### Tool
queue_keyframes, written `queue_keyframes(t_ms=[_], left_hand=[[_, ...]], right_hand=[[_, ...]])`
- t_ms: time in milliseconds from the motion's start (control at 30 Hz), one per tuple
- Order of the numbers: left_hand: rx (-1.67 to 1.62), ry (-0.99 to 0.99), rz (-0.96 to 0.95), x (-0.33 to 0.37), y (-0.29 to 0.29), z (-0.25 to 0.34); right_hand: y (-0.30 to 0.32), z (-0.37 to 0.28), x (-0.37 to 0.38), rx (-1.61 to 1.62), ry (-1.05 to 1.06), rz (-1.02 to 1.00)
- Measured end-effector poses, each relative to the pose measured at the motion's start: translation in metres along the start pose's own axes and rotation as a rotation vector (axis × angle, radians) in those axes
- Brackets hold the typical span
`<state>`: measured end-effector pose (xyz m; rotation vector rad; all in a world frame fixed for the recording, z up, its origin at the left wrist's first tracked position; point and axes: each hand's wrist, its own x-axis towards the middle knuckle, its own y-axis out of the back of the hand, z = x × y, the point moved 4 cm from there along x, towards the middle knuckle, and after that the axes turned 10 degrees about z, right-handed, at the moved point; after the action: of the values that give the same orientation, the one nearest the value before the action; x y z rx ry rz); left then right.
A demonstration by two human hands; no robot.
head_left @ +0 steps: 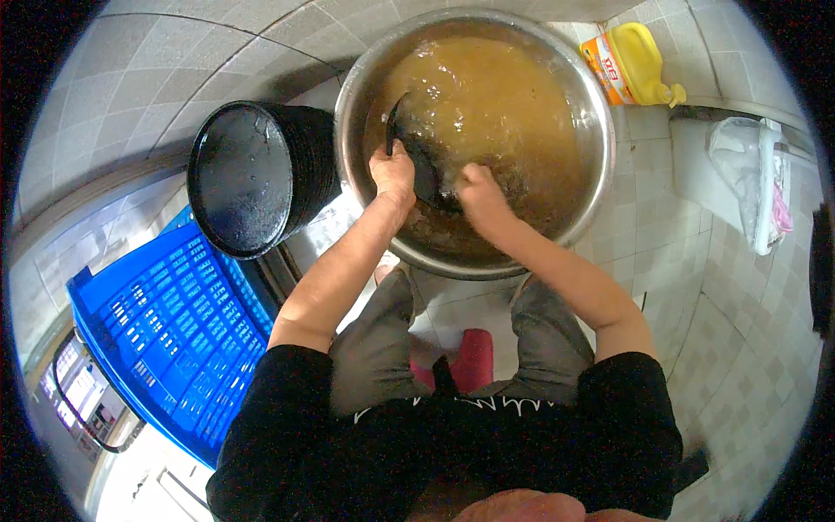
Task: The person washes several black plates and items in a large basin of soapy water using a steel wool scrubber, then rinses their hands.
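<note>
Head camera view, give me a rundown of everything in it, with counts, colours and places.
Basin: one, silver, upper centre
Water: one body, murky brown, inside the basin
Round pan: one, black, partly in the water
Pan stack: one, black, left of the basin; pans too many to count
Crate: at least one, blue, left
Jug: one, yellow, upper right of the basin
Lined container: one, white, right
Pink item: one, pink, at the container's edge
Tiles: many, pale grey, floor and walls
Trousers: one pair, grey, below the basin
Shirt: one, black, bottom
Left hand: one, bare, gripping the pan
Right hand: one, bare, blurred, over the basin
</note>
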<state>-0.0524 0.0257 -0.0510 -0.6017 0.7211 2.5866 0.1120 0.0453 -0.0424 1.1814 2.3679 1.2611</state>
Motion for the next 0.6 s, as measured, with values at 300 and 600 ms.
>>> queue_keyframes(t_ms=[300,600], left_hand=[[0.078,0.009,-0.049,0.005,0.009,-0.026],[-0.163,0.262,-0.124,0.0,0.0,-0.019]], right_hand=[[-0.038,0.022,0.128,0.042,-0.528,-0.11],[-0.035,-0.016,0.098,0.256,0.094,0.019]])
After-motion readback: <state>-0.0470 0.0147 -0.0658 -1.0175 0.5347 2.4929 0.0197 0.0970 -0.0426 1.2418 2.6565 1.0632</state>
